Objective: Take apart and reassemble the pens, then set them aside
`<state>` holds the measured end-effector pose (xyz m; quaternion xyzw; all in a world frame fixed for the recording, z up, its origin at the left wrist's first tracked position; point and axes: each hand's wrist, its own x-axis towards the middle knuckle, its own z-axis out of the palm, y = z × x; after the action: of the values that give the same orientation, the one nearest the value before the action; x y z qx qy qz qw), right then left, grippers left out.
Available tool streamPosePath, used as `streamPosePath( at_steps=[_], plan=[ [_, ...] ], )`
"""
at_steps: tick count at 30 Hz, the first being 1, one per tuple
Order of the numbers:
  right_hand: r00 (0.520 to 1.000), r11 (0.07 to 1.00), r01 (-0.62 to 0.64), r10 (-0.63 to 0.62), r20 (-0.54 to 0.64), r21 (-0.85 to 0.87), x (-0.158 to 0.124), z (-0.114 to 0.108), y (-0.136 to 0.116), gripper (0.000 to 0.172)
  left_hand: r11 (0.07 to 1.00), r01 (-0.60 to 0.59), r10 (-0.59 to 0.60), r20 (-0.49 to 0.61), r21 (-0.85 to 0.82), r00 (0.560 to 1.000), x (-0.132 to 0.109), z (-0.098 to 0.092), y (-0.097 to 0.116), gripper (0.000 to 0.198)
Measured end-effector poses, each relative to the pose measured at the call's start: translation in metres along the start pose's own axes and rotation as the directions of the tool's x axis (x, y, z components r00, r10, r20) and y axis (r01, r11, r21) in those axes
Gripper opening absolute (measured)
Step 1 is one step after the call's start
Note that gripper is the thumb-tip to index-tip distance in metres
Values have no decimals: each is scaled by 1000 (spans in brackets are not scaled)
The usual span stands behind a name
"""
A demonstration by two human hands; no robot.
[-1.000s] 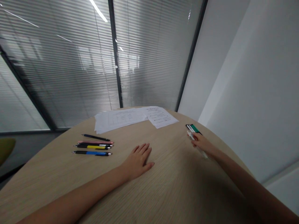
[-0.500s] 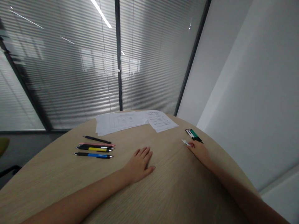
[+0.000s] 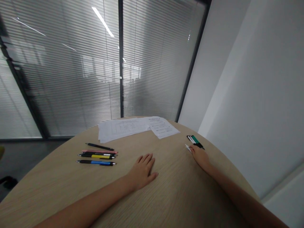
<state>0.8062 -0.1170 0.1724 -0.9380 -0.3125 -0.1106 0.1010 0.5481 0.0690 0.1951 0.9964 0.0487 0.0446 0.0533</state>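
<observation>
My left hand (image 3: pixel 142 171) lies palm down on the wooden table (image 3: pixel 163 196), fingers spread, holding nothing. Off to the right, my right hand (image 3: pixel 200 156) has its fingertips closed on a slim white pen (image 3: pixel 187 148). The pen's pointed end sticks out on the left; part of it is hidden by the fingers. Just beyond that hand, several pens lie side by side, among them a green pen (image 3: pixel 195 139) and a white pen (image 3: pixel 190 138). Their near ends are partly behind the fingers.
On the left lie a black pen (image 3: pixel 99 146), a pink pen (image 3: pixel 99 151), a yellow-and-black pen (image 3: pixel 97 156) and a blue-and-black pen (image 3: pixel 96 162). Printed sheets (image 3: pixel 125 128) spread along the far edge. A glass partition with blinds (image 3: pixel 71 79) and a white wall (image 3: pixel 256 95) stand beyond.
The white pen in my right hand has turned, its hand-side end now lower and closer to me. My left hand stays flat on the table. The view has tilted slightly upward.
</observation>
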Motion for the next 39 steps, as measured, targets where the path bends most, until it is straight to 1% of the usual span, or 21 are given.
streamPosePath(
  at_steps=[5,10,15,18,21,24,27,30,39],
  plan=[
    [999,998,-19,22,43,-61,0,-1,-1,29,1000,-8,8,-22,-29,1000,0,3,-3,60],
    [997,995,-19,26,70,-97,0,-2,-2,29,999,1,-2,-15,-33,1000,1,3,-2,61],
    [998,997,-10,15,65,-75,-3,-13,0,30,1000,-4,4,-4,-15,1000,0,0,0,62],
    [996,998,-15,19,84,-53,-10,-25,8,28,1000,1,-1,5,-9,1000,-1,-2,1,61],
    [991,999,-29,33,127,-36,-23,-36,21,24,1000,1,-1,9,-11,1000,-2,-4,2,61],
    [986,999,-38,41,162,-16,-38,-41,33,19,1000,-3,3,-1,-17,1000,-1,-2,1,61],
    [981,999,-33,31,189,8,-48,-40,41,19,1000,-2,2,-10,-27,1000,0,0,0,60],
    [981,999,-37,40,188,-19,-52,-36,44,15,999,-5,4,-22,-31,1000,1,2,-1,60],
    [986,996,-71,79,146,-58,-43,-31,32,22,1000,-13,13,-22,-17,1000,2,3,-2,62]
  ],
)
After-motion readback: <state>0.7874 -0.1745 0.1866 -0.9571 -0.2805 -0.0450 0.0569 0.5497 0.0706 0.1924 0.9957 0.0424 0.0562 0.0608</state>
